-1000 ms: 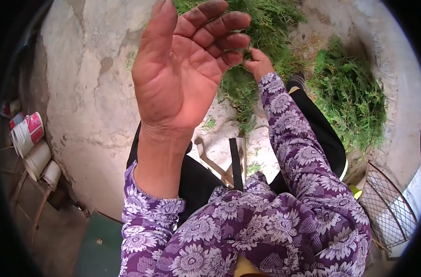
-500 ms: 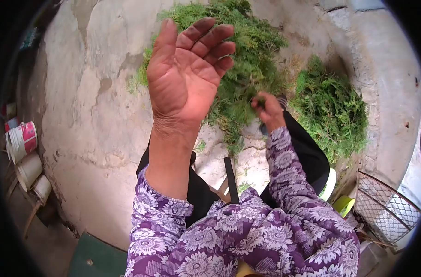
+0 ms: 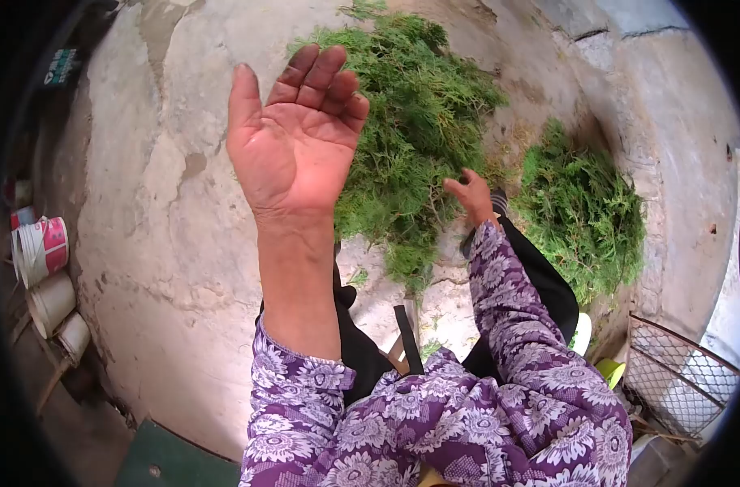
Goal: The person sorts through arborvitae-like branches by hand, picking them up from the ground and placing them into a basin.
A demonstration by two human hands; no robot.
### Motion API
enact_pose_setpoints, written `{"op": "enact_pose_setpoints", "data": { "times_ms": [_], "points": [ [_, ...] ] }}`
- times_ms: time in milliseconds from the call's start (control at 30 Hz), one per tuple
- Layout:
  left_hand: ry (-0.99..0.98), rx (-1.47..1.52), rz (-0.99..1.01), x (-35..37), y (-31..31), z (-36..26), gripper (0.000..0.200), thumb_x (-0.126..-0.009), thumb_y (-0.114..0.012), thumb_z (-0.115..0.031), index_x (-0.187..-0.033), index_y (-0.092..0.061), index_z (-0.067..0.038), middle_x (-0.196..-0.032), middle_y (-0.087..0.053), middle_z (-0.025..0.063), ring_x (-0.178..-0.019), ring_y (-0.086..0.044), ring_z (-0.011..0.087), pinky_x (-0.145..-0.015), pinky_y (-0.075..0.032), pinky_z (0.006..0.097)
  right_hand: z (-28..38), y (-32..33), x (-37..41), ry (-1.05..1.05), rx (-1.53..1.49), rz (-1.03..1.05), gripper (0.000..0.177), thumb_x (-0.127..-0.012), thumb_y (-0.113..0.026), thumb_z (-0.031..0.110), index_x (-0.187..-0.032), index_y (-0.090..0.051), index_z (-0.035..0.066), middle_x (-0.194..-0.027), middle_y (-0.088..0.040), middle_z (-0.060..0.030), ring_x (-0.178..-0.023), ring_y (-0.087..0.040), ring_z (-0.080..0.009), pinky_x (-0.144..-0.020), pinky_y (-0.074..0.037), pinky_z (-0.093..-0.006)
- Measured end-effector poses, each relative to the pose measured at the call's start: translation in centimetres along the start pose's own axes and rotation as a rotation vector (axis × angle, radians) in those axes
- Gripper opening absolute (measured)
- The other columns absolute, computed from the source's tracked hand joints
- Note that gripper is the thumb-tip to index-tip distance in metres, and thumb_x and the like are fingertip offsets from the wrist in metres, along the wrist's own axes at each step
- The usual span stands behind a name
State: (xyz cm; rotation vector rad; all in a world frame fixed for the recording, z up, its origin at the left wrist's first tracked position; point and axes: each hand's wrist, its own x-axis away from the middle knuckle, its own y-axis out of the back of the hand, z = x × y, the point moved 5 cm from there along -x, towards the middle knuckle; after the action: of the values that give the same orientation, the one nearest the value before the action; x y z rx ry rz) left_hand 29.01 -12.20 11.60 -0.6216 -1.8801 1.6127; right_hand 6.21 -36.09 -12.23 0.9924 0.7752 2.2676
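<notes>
My left hand (image 3: 297, 146) is raised close to the camera, palm up, with its fingers slightly curled and apart and nothing in it. Dark stains mark its fingertips. Lower down, my right hand (image 3: 473, 198) reaches to the near right edge of a large heap of green leafy branches (image 3: 419, 105). Its thumb and forefinger are apart, with nothing visible between them; its other fingers are partly hidden. A second, smaller pile of green branches (image 3: 581, 211) lies to the right of that hand, beyond my right leg.
White buckets (image 3: 41, 252) lie along the left side. A dark green panel (image 3: 175, 458) is at the lower left. A metal mesh frame (image 3: 678, 373) and a yellow-green container (image 3: 610, 372) stand at the lower right. Cracked concrete floor (image 3: 167, 268) surrounds the heaps.
My left hand has moved left and a little down, still palm up. My right hand has drawn slightly down from the branches, and its thumb and forefinger have spread.
</notes>
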Motion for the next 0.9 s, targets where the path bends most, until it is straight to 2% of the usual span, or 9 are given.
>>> {"op": "enact_pose_setpoints", "data": {
  "times_ms": [267, 333, 467, 500, 567, 600, 767, 833, 900],
  "points": [
    [-0.101, 0.045, -0.111, 0.2, 0.5, -3.1, 0.051, -0.084, -0.042, -0.046, -0.1, -0.052, 0.001, -0.097, -0.058, 0.0151, -0.081, -0.055, 0.0257, -0.075, -0.042, 0.039, 10.1, -4.2, -5.3, 0.205, 0.23, 0.055, 0.091, -0.058, -0.072, 0.044, -0.126, -0.033, -0.004, -0.119, -0.045, -0.0233, -0.11, -0.044, -0.0328, -0.092, -0.036, -0.037],
    [-0.13, 0.073, -0.073, 0.3, 0.5, -3.3, 0.058, -0.084, -0.04, -0.044, -0.107, -0.046, 0.008, -0.102, -0.052, 0.0157, -0.087, -0.047, 0.0257, -0.077, -0.037, 0.0374, 12.0, -6.5, -5.3, 0.252, 0.276, 0.064, 0.092, -0.058, -0.072, 0.043, -0.126, -0.032, -0.005, -0.118, -0.045, -0.0234, -0.111, -0.042, -0.0336, -0.092, -0.036, -0.0372],
    [-0.14, 0.101, -0.082, -0.1, 0.6, -3.5, 0.059, -0.083, -0.04, -0.045, -0.107, -0.046, 0.008, -0.102, -0.052, 0.0154, -0.087, -0.047, 0.0253, -0.077, -0.037, 0.0372, 13.6, -10.6, -5.6, -0.082, 0.388, 0.042, 0.103, -0.058, -0.075, 0.037, -0.136, -0.011, 0.018, -0.13, -0.027, -0.0229, -0.116, -0.032, -0.04, -0.093, -0.03, -0.0494],
    [-0.147, 0.109, -0.093, -0.1, 0.6, -3.6, 0.058, -0.083, -0.04, -0.045, -0.108, -0.046, 0.008, -0.102, -0.053, 0.0152, -0.087, -0.047, 0.0252, -0.077, -0.037, 0.0371, 13.7, -11.3, -5.9, -0.075, 0.389, 0.044, 0.103, -0.058, -0.075, 0.037, -0.136, -0.011, 0.018, -0.13, -0.027, -0.0229, -0.116, -0.032, -0.04, -0.093, -0.03, -0.0494],
    [-0.163, 0.116, -0.105, 0.1, 0.7, -4.1, 0.058, -0.083, -0.04, -0.045, -0.108, -0.046, 0.008, -0.102, -0.053, 0.0151, -0.087, -0.047, 0.025, -0.077, -0.037, 0.0371, 13.0, -11.9, -6.2, -0.234, 0.336, -0.016, 0.1, -0.06, -0.075, 0.033, -0.136, -0.011, 0.017, -0.13, -0.028, -0.0226, -0.116, -0.033, -0.0387, -0.094, -0.029, -0.0482],
    [-0.167, 0.136, -0.093, 0.2, 0.8, -4.3, 0.059, -0.083, -0.04, -0.045, -0.108, -0.046, 0.007, -0.101, -0.053, 0.015, -0.086, -0.048, 0.025, -0.077, -0.037, 0.0372, 13.1, -11.9, -6.2, -0.272, 0.329, -0.032, 0.085, -0.067, -0.068, 0.027, -0.134, -0.018, 0.014, -0.125, -0.036, -0.0229, -0.111, -0.041, -0.0372, -0.091, -0.033, -0.0461],
    [-0.183, 0.13, -0.086, 0.4, 0.8, -4.7, 0.058, -0.084, -0.04, -0.046, -0.107, -0.046, 0.007, -0.1, -0.053, 0.0143, -0.086, -0.049, 0.0246, -0.077, -0.038, 0.0372, 9.8, -13.0, -8.6, -0.186, 0.263, 0.001, 0.051, -0.074, -0.054, 0.02, -0.119, -0.04, 0.002, -0.111, -0.051, -0.0232, -0.103, -0.05, -0.035, -0.087, -0.041, -0.0392],
    [-0.179, 0.151, -0.123, 0.3, 0.8, -4.4, 0.057, -0.084, -0.04, -0.046, -0.106, -0.048, 0.005, -0.1, -0.055, 0.0139, -0.086, -0.05, 0.0241, -0.077, -0.038, 0.037, 8.0, -14.7, -10.3, 0.205, 0.409, 0.021, 0.047, -0.073, -0.049, 0.023, -0.11, -0.046, -0.006, -0.109, -0.051, -0.026, -0.104, -0.049, -0.0367, -0.087, -0.04, -0.0381],
    [-0.165, 0.163, -0.116, 0.1, 0.8, -4.1, 0.056, -0.084, -0.04, -0.046, -0.105, -0.048, 0.005, -0.1, -0.055, 0.0139, -0.086, -0.05, 0.0241, -0.077, -0.038, 0.037, 10.7, -11.7, -6.1, 0.223, 0.26, -0.085, 0.047, -0.071, -0.046, 0.024, -0.101, -0.048, -0.012, -0.104, -0.052, -0.0285, -0.098, -0.049, -0.0402, -0.085, -0.041, -0.0384]
  ]
}}
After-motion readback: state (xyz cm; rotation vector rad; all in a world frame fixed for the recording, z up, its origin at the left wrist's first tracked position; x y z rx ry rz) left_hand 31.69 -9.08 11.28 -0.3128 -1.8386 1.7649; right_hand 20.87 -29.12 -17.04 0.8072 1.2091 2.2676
